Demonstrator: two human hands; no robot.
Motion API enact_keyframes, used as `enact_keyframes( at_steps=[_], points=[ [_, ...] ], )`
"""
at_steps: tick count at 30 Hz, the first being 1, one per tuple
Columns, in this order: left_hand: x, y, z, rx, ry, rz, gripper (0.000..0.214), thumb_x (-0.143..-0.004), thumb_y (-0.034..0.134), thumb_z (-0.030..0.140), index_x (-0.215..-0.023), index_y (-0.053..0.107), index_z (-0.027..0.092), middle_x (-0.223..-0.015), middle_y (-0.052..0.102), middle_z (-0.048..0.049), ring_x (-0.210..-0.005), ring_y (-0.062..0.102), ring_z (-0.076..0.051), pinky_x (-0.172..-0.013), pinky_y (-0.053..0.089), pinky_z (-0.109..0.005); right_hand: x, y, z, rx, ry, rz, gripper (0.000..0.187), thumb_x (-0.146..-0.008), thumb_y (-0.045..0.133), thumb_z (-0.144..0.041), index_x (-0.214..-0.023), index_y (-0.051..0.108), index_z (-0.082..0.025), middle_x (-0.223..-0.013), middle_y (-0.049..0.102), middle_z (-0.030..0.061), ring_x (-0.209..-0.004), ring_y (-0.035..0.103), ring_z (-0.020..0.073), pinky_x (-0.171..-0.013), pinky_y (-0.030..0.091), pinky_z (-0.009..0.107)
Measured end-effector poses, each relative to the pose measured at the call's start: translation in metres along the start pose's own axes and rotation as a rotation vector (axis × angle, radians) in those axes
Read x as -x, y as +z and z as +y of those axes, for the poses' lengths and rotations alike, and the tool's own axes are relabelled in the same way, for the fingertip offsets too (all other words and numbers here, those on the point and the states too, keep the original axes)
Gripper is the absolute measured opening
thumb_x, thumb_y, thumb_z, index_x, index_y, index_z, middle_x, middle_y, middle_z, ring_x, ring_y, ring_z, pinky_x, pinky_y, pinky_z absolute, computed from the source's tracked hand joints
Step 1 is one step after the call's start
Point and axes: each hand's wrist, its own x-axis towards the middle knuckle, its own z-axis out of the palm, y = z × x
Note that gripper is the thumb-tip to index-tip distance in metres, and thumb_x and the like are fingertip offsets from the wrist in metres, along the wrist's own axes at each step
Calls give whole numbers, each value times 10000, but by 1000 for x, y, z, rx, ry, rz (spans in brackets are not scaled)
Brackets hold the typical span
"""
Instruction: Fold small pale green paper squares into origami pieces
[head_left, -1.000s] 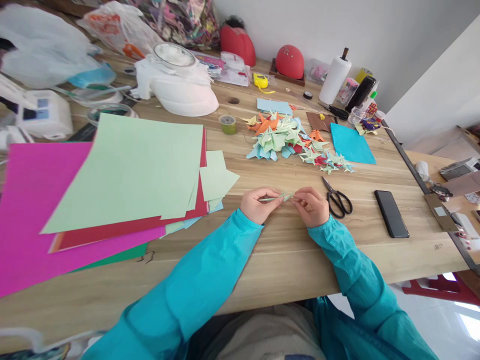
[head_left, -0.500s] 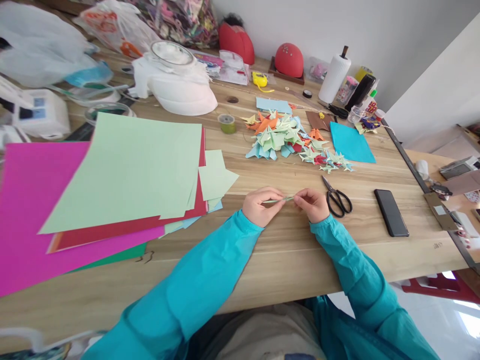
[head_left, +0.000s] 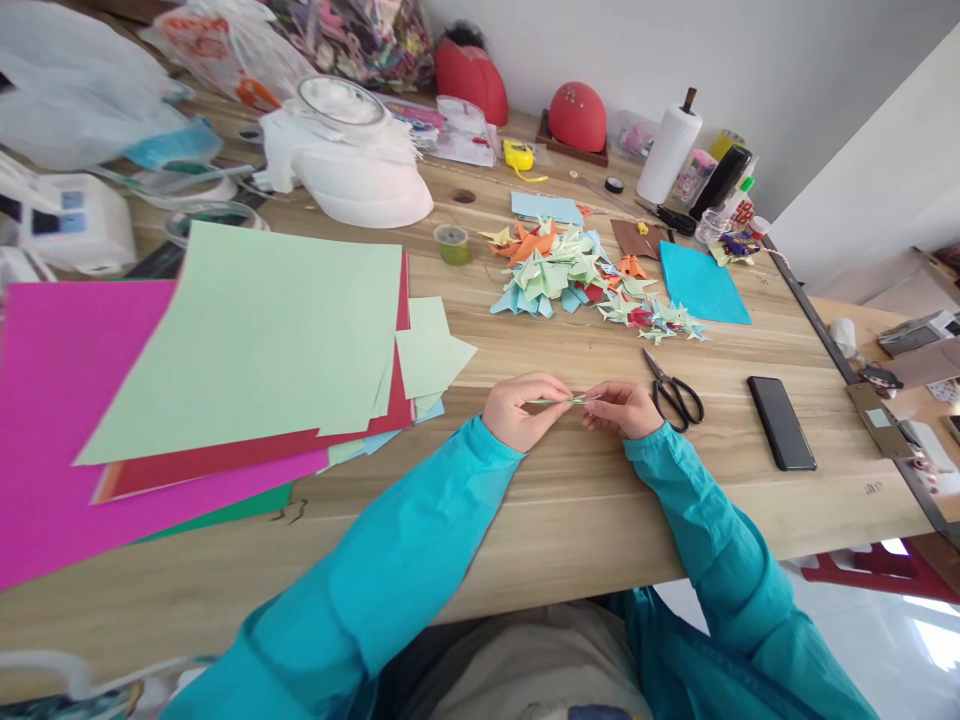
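Observation:
Between my two hands, just above the wooden table (head_left: pixel 555 500), is a small folded piece of light green paper (head_left: pixel 574 400). My left hand (head_left: pixel 525 411) is closed around its left part, thumb and fingers pinching it. My right hand (head_left: pixel 621 410) pinches the right end of the paper between thumb and fingertips. The fingers hide much of the fold. Black-handled scissors (head_left: pixel 679 400) lie right beside my right hand, blades pointing away. Beyond my hands sits a heap of folded paper figures (head_left: pixel 547 275) in green, orange, blue and red.
Left of my arms lie large stacked sheets of green paper (head_left: pixel 262 340) over red and magenta paper (head_left: pixel 67 400). A phone (head_left: pixel 781 423) rests at the right. Behind are a tape roll (head_left: pixel 453 244), a white cap (head_left: pixel 364 175), a blue square sheet (head_left: pixel 705 283) and a red pincushion (head_left: pixel 577 117).
My right hand has turned slightly and shifted its fingers on the paper's right end. My left hand keeps its hold in nearly the same place.

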Motion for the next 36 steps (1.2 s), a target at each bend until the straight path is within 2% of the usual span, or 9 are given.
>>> enact_keyframes(
  at_steps=[6, 10, 13, 21, 29, 36],
  points=[
    [0, 0, 0, 52, -75, 3, 108, -656, 662, 259, -597, 644, 170, -711, 665, -73, -659, 616, -160, -630, 507, -279, 1, 1, -3, 141, -126, -6, 273, -531, 757, -297, -741, 681, -140, -540, 641, -1, -467, 583, 102, -489, 502, 233],
    [1, 2, -3, 114, -193, 7, 123, -616, 691, 274, -590, 643, 163, -697, 661, -66, -642, 618, -166, -531, 503, -251, 3, 0, -5, 204, -148, -11, 263, -530, 758, -294, -734, 688, -142, -587, 657, 15, -470, 579, 100, -487, 497, 232],
    [2, 3, -5, 151, -253, 10, 138, -593, 707, 279, -597, 647, 155, -707, 660, -66, -643, 623, -171, -520, 511, -252, 3, -1, -5, 240, -148, -17, 282, -536, 753, -316, -743, 687, -136, -585, 652, 19, -467, 573, 101, -486, 494, 235],
    [2, 3, -6, 184, -307, 2, 147, -573, 719, 280, -598, 650, 152, -716, 662, -68, -635, 629, -175, -526, 527, -259, 2, 1, -3, 263, -133, 16, 296, -510, 758, -354, -687, 665, -137, -536, 623, 6, -446, 559, 94, -459, 479, 219],
    [2, 6, -4, 319, -393, 17, 187, -546, 735, 291, -580, 638, 135, -688, 661, -57, -529, 608, -146, -494, 545, -266, 3, 5, -5, 321, -191, 49, 310, -520, 745, -401, -639, 628, -139, -497, 602, 0, -439, 550, 102, -445, 465, 222],
    [1, 5, -3, 321, -415, 13, 191, -544, 739, 298, -577, 641, 138, -676, 665, -54, -530, 607, -146, -499, 543, -263, 2, 5, -1, 352, -245, 66, 293, -562, 721, -403, -639, 616, -141, -514, 606, 5, -470, 551, 102, -472, 455, 225]
  ],
)
